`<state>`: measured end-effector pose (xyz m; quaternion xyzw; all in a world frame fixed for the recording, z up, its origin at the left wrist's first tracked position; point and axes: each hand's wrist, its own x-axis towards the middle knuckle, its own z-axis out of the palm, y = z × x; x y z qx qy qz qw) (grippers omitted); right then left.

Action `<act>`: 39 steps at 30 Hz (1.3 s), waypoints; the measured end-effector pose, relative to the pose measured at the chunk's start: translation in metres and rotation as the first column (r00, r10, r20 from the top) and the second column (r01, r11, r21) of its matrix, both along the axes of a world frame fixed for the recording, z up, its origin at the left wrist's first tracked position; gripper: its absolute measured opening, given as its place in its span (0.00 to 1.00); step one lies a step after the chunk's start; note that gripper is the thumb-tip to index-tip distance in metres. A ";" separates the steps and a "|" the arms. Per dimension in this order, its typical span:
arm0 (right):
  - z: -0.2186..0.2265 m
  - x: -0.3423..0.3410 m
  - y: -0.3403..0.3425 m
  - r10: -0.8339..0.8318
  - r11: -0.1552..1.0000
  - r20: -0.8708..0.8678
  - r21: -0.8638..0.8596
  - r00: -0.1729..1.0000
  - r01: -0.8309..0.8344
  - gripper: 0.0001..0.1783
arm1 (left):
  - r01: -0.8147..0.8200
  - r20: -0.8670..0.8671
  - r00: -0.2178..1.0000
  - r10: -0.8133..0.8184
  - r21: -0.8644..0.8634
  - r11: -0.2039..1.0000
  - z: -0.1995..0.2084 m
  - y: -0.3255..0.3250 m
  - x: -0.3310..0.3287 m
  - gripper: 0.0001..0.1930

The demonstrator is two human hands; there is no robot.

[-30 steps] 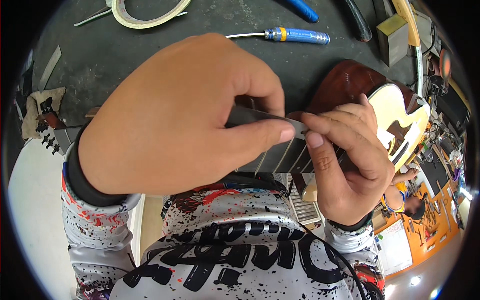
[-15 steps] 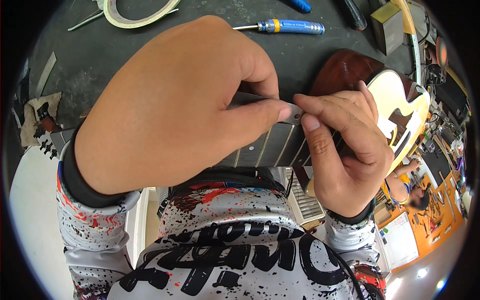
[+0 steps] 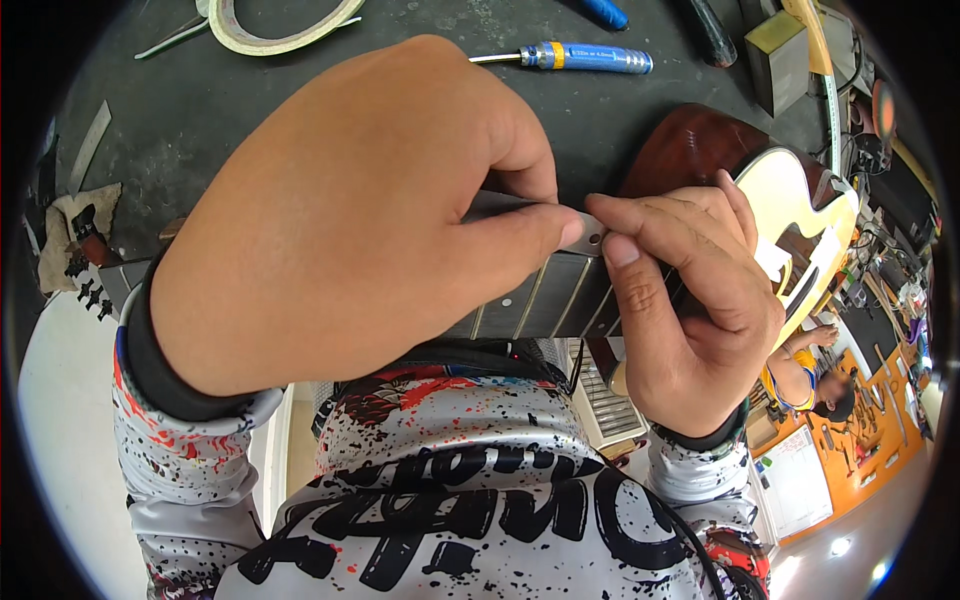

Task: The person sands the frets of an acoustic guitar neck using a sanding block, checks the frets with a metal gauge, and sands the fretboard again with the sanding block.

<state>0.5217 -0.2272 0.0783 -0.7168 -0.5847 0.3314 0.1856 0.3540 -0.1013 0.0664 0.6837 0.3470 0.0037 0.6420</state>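
Note:
A guitar lies across in front of me, its dark fretboard (image 3: 548,292) with metal frets and pale dots passing under both hands. My left hand (image 3: 350,220) is closed, thumb and bent index finger pinching a thin flat metal strip (image 3: 578,226) with a round hole near its end. The strip stands over the frets; most of its length is hidden behind the left hand. At the holed end my right hand (image 3: 700,300) holds its thumb and index fingertips against the strip, other fingers curled. The pale guitar body (image 3: 772,190) sits to the right, the headstock (image 3: 100,285) far left.
On the dark bench (image 3: 400,25) lie a blue-handled screwdriver (image 3: 590,57), a tape roll (image 3: 245,45) and a metal ruler (image 3: 92,145). A reddish-brown curved wooden piece (image 3: 690,145) is beside the guitar body. A metal block (image 3: 778,65) stands farther right. Another person (image 3: 800,380) works at the right.
Both hands keep the same grip on the metal strip. The whole view has shifted slightly. The other person at the right has moved a little.

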 end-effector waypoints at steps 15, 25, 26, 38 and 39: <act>0.001 0.002 0.002 0.008 1.000 0.000 -0.021 1.000 -0.008 0.08 | 0.160 -0.060 0.984 -0.166 -0.093 0.983 -0.017 0.015 -0.010 0.09; 0.001 0.001 0.002 0.000 0.999 0.008 -0.035 1.000 0.000 0.08 | 0.198 -0.135 0.967 -0.215 -0.131 0.971 -0.015 0.018 -0.005 0.09; 0.001 0.001 0.002 0.001 0.999 0.007 -0.035 1.000 0.000 0.08 | 0.190 -0.125 0.970 -0.207 -0.132 0.973 -0.016 0.017 -0.006 0.10; 0.001 0.005 0.001 0.011 0.999 0.011 -0.052 1.000 -0.010 0.08 | 0.154 -0.120 0.975 -0.186 -0.241 0.958 -0.019 0.015 -0.003 0.11; 0.001 0.005 0.001 0.012 0.999 0.010 -0.052 1.000 -0.011 0.08 | 0.148 -0.112 0.978 -0.179 -0.240 0.960 -0.019 0.014 -0.003 0.11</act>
